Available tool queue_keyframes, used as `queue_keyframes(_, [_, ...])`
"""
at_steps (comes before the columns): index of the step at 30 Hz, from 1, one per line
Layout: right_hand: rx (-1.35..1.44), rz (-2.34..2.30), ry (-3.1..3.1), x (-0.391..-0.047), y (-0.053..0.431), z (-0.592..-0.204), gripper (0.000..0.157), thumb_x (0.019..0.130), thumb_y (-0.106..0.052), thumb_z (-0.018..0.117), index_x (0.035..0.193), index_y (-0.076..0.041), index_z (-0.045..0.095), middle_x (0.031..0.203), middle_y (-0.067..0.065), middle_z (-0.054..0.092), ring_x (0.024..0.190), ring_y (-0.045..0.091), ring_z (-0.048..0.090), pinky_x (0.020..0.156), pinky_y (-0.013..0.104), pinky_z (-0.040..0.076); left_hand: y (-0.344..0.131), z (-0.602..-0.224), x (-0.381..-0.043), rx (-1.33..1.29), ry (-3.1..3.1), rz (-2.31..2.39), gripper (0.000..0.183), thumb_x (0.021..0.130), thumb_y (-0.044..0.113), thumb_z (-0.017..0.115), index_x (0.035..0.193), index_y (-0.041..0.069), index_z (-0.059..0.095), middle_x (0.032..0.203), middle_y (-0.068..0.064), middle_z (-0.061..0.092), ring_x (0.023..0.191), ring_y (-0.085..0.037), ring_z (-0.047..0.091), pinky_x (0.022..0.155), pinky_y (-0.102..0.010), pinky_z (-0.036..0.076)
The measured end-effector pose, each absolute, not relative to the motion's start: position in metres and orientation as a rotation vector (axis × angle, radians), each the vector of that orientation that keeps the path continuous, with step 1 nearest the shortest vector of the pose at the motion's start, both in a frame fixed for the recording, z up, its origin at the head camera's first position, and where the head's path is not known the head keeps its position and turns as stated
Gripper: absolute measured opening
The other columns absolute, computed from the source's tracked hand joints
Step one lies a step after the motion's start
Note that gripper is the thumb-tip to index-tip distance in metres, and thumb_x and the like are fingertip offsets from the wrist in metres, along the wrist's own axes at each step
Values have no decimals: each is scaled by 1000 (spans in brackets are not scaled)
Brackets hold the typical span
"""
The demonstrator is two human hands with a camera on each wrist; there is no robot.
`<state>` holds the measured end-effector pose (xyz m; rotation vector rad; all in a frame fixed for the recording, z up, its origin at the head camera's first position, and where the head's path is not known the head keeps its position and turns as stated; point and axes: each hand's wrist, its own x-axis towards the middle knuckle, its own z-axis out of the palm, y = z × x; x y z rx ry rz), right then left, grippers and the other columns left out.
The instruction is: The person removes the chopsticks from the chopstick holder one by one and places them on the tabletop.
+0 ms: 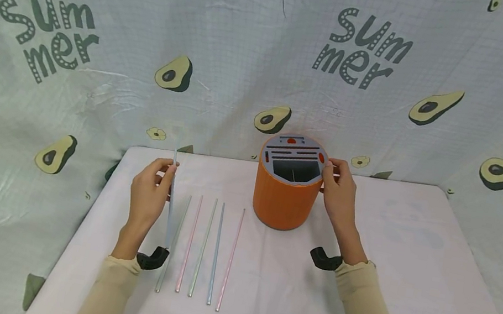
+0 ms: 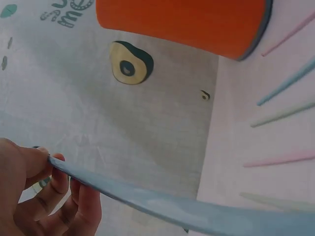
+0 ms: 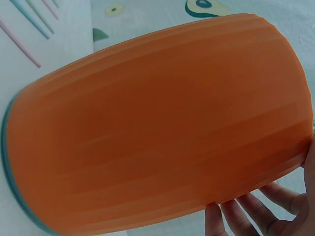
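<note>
My left hand pinches a long light-blue straw between thumb and fingertips near its upper end, and the rest hangs down toward the table. In the left wrist view the same straw runs from the fingertips across the lower part. At the back of the table stands an upright orange cylindrical organizer with a grey slotted top. My right hand holds it at the right side of its rim, thumb by the top edge, fingertips against the orange wall.
Several straws lie side by side on the white table: a pale green straw, a pink straw, a green straw, a blue straw and another pink straw. An avocado-print cloth hangs behind.
</note>
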<state>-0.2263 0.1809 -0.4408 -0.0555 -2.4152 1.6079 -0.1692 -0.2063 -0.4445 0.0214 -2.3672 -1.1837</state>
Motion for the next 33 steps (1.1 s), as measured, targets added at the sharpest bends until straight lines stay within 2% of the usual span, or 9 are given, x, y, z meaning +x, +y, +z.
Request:
queue_keyframes(2, [-56,1617,-2411,-226,180,-441,54,110,-49,39,143,-8,54,129,16,63,99,24,60,89,49,60,-212,-453,-167,77,-2434,-1148,25,108,24,60,121,7,73,106,-15,75,57,-15,65,48,-17,51])
queue_keyframes(6, [-63,1625,-2410,-225,181,-442,54,110,-48,39,143,-8,53,130,17,63,100,25,60,92,53,60,-223,-471,-163,156,-2613,-1093,28,108,28,58,124,8,72,106,-19,75,53,-15,65,48,-22,52])
queue_keyframes(11, [-72,1608,-2416,-223,183,-440,56,110,-49,39,143,-7,53,131,17,63,102,26,60,89,46,60,-230,-494,-157,173,-2816,-986,31,108,31,58,127,8,69,108,-20,76,48,-12,60,52,-30,49])
queue_keyframes(15, [-84,1601,-2422,-222,185,-437,56,110,-50,38,144,-7,53,131,17,63,103,27,60,90,45,60,-229,-509,-156,177,-2907,-879,32,107,31,59,127,9,70,107,-17,77,60,-20,64,55,-35,48])
queue_keyframes(18, [-90,1603,-2421,-222,186,-438,56,110,-49,38,144,-7,53,131,18,63,103,27,61,92,50,60,-228,-518,-157,188,-2952,-817,31,107,31,60,124,8,71,102,-15,78,68,-23,67,57,-37,50])
queue_keyframes(25, [-100,1651,-2417,-225,184,-442,55,110,-49,40,143,-7,52,131,18,61,103,28,59,96,59,58,-229,-532,-154,160,-2984,-661,26,104,27,64,112,3,72,88,-11,77,59,-20,65,51,-35,50])
queue_keyframes(29, [-92,1708,-2446,-225,183,-439,58,110,-52,40,145,-7,51,134,18,59,110,28,60,97,54,59,-229,-536,-152,126,-2987,-521,22,102,24,68,105,3,69,84,-12,75,58,-26,64,50,-40,51])
queue_keyframes(33, [-26,1788,-2443,-223,189,-440,58,110,-54,41,145,-8,51,137,16,59,116,29,63,91,38,62,-228,-538,-151,88,-3014,-435,19,101,21,69,102,3,64,82,-14,72,58,-32,65,49,-43,50])
